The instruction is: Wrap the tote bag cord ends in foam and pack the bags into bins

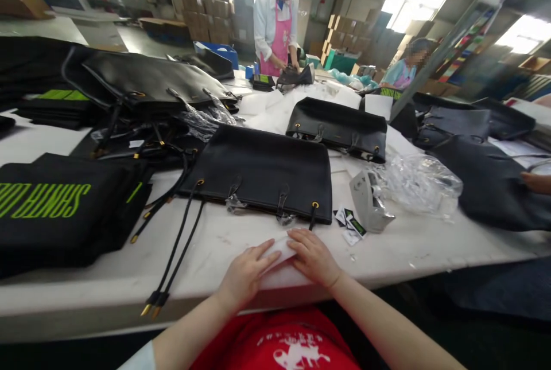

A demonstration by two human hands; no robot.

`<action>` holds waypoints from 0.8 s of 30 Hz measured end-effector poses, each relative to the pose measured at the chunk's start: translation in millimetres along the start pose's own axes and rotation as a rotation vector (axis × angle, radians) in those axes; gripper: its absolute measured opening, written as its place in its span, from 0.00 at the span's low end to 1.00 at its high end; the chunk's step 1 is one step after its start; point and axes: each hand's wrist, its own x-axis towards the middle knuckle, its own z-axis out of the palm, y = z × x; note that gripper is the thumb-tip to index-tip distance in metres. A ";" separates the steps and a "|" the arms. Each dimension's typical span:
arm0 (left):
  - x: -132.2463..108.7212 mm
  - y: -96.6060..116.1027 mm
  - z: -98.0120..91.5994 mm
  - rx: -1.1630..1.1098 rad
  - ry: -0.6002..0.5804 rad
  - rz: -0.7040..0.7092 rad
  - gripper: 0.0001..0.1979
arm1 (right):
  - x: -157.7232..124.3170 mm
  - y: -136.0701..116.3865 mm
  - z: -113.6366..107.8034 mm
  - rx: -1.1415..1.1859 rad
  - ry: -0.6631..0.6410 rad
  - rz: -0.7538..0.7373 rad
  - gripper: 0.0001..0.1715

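Pressing down on a white paper [280, 250] at the near edge of the bench [413, 249], I have both hands flat on it. My left hand [246, 272] lies with its fingers stretched out and slightly spread, tips on the paper's left part. My right hand [314, 258] lies palm down on its right part, fingers pointing left towards the other hand. Neither hand is closed around anything; both are spread open and touching the sheet, fingertips nearly meeting.

Just beyond the paper lies a black bag [262, 172], flat on the bench, its gold-studded top edge towards me. Its two thin straps [174, 258] run from its left corner down to the bench edge, gold tips hanging just over it. Left of the straps sits a black cloth pouch [55, 209] with green lettering. Right of the bag are a few small tags [350, 224], a grey folded card [368, 201] and crumpled clear plastic [415, 183]. A second bag [340, 126] lies farther back, and more black bags are spread across the bench.

At the far end a person in a pink apron [278, 20] stands handling another bag. A second person [407, 63] sits at the right, and someone else's hand [536, 182] rests on a bag at the right edge.
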 end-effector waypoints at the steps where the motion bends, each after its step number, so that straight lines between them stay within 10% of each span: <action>1: 0.4 -0.1 0.5 -0.004 0.005 -0.005 0.27 | 1.7 -1.3 1.4 -0.025 0.013 0.000 0.22; 9: -11.1 9.9 7.9 0.186 -0.019 0.182 0.30 | 3.2 -10.3 1.4 -0.131 0.107 -0.120 0.14; 15: -6.0 8.5 7.5 0.260 -0.083 -0.016 0.29 | 12.4 -2.2 6.1 -0.041 0.096 -0.028 0.18; 20: 14.7 4.3 -10.7 -0.138 -0.035 -0.228 0.24 | 21.0 -10.7 -7.9 0.027 0.130 0.126 0.22; 24: 27.5 10.3 -19.8 -0.623 0.042 -0.504 0.24 | 12.2 -30.6 -17.6 0.177 0.352 0.548 0.15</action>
